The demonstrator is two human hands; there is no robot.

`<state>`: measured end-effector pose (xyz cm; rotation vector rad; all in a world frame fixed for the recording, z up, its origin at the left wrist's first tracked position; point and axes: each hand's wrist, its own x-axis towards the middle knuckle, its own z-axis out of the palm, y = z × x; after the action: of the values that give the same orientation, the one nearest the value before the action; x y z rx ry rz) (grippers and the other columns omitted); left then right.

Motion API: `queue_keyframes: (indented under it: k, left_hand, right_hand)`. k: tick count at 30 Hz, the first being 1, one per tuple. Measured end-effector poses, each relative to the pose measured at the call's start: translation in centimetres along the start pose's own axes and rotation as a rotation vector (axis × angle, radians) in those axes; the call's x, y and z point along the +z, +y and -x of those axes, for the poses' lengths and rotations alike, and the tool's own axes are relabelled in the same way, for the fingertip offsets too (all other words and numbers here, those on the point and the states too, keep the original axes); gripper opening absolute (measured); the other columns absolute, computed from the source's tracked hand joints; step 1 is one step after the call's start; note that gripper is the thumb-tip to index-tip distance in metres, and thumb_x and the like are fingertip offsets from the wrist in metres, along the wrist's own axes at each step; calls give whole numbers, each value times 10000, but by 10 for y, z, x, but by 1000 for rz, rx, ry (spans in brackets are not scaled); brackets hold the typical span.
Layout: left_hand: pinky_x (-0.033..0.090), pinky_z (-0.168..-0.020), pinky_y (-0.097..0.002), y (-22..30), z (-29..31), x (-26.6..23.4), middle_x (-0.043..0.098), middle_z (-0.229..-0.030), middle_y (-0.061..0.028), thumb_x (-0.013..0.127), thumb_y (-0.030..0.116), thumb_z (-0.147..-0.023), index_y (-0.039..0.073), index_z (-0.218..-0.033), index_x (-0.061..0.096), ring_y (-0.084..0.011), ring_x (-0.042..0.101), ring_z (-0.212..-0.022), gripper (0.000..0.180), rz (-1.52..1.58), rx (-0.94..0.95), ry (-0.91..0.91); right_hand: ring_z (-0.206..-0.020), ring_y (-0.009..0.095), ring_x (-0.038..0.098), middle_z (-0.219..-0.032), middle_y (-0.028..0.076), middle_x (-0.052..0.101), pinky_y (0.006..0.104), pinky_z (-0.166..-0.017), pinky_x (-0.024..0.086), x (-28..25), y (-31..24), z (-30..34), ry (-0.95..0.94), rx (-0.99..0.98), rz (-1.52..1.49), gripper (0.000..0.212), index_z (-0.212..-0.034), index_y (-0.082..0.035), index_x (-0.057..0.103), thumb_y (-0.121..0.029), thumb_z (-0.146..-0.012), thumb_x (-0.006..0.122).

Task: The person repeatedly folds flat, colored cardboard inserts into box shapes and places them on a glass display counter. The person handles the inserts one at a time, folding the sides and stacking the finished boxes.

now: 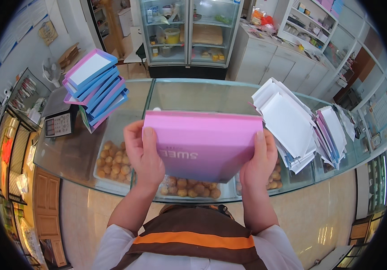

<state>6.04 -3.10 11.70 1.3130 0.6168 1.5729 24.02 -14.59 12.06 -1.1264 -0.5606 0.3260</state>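
Note:
A pink cardboard box (204,144), its face shading to purple at the lower edge, is held over the glass counter between both my hands. My left hand (146,155) grips its left side, thumb on the face and fingers behind. On the opposite side, my right hand (260,157) grips it the same way. Light print shows upside down on the face. What lies behind the box is hidden. Under the glass, trays of round golden-brown pastries (114,163) show below and beside it.
Stacked pink and blue box trays (97,87) stand at the left by a calculator-like keypad device (58,125). White flat cardboard pieces (288,123) pile up at the right, beside more pink and blue ones (330,132). The glass counter (193,96) spans the front; a glass-door fridge (189,36) stands beyond.

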Motion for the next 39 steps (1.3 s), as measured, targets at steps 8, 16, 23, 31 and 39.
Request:
queue_keyframes:
  k: [8,16,23,31,39]
  left_hand:
    - [476,-892,-292,-38,-59,-59,664,-1012,-40,649,146,-998,29,-1067,667,-117,592,-955,137,248,-215,-618]
    - [381,-1103,-496,-116,36,-128,694,-991,-58,685,96,-925,125,-1122,692,-250,645,-1030,199,-787,-140,-1403]
    - [383,-1113,-506,-123,34,-109,632,-1109,-69,748,111,-860,123,-929,684,-275,639,-998,95,-885,-81,-1259]
    - [329,-1188,-541,-119,39,-104,619,-1154,-78,783,113,-818,108,-869,715,-224,627,-1045,85,-935,43,-1311]
    - [413,-1046,-455,-167,87,-2,615,-1111,-52,772,177,-835,119,-934,743,-254,575,-1064,119,-718,157,-1250]
  right_hand:
    - [-883,87,584,-938,-1,676,300,-913,461,-27,27,-68,-561,245,-133,136,-966,-23,679,-142,-1007,625]
    - [-978,239,646,-888,39,703,544,-1147,342,-112,124,-25,-1474,-68,966,127,-1020,-144,762,-161,-943,662]
    - [-975,268,649,-864,52,694,497,-1085,380,-113,147,-14,-1254,-167,1001,247,-1152,-154,745,-173,-910,696]
    - [-1172,347,582,-1317,153,602,459,-1058,431,-118,139,-16,-1210,-177,945,787,-1483,-86,500,155,-734,523]
    - [-1200,387,566,-1348,165,584,441,-1034,460,-120,157,-12,-1126,-170,867,809,-1510,-73,470,161,-741,559]
